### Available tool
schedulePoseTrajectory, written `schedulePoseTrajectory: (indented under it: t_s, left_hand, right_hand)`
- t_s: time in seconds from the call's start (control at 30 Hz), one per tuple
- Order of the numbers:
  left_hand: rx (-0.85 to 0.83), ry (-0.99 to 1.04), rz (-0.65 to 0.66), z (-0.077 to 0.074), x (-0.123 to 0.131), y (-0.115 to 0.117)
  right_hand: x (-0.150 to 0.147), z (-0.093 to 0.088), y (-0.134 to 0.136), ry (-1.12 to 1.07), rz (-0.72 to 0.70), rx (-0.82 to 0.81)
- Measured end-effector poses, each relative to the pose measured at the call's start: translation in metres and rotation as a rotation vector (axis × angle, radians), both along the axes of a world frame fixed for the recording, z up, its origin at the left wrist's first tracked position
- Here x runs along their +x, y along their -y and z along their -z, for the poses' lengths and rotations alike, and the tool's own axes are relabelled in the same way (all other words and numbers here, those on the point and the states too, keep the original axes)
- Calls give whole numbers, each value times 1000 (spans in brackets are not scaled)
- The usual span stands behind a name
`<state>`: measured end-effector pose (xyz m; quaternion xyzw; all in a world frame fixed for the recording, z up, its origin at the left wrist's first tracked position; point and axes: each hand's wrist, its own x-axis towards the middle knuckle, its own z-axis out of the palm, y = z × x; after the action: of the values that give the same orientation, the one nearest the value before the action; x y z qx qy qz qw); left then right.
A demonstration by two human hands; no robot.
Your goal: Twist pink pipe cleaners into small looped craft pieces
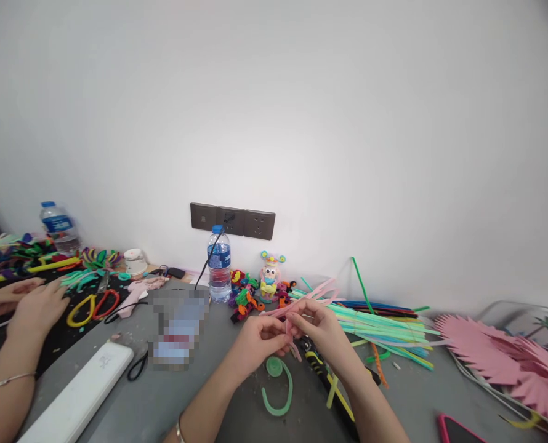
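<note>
My left hand point(261, 342) and my right hand point(319, 329) meet above the grey tabletop, fingertips pinched on a pink pipe cleaner point(295, 352). Part of it is hidden by my fingers, and a short end hangs below them. Just under my left hand lies a mint-green pipe cleaner point(289, 394), coiled flat at one end and curved like a hook. A black-and-yellow hand tool point(319, 368) lies partly beneath my right forearm. Behind my right hand spreads a bundle of pipe cleaners point(370, 326), mostly mint green with pink and yellow ones.
A small figurine point(269, 282) and a water bottle point(219, 264) stand near the wall. Left are a blurred phone point(179, 329), a white power bank point(80, 394), scissors point(93, 307) and another person's hand point(40, 307). Pink zigzag-edged paper point(491, 351) lies at right.
</note>
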<state>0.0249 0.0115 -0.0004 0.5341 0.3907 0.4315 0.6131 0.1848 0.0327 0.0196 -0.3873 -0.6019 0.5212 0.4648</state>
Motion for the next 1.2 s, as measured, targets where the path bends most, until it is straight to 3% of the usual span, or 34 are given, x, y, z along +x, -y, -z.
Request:
schedulePoseTrajectory:
  t_s: [0.27, 0.4, 0.6, 0.87, 1.2]
  left_hand:
    - [-23, 30, -61, -2, -1, 0]
    - [-81, 143, -123, -6, -4, -1]
    - [-143, 391, -228, -11, -8, -4]
    - [-279, 571, -174, -9, -5, -3]
    - [-129, 415, -226, -8, -4, -2]
  right_hand:
    - [-3, 0, 0, -25, 3, 39]
    - [-4, 0, 0, 3, 52, 98]
    - [-7, 3, 1, 88, -131, 91]
    - [-8, 2, 4, 243, -68, 251]
    - [-6, -1, 5, 227, 44, 317]
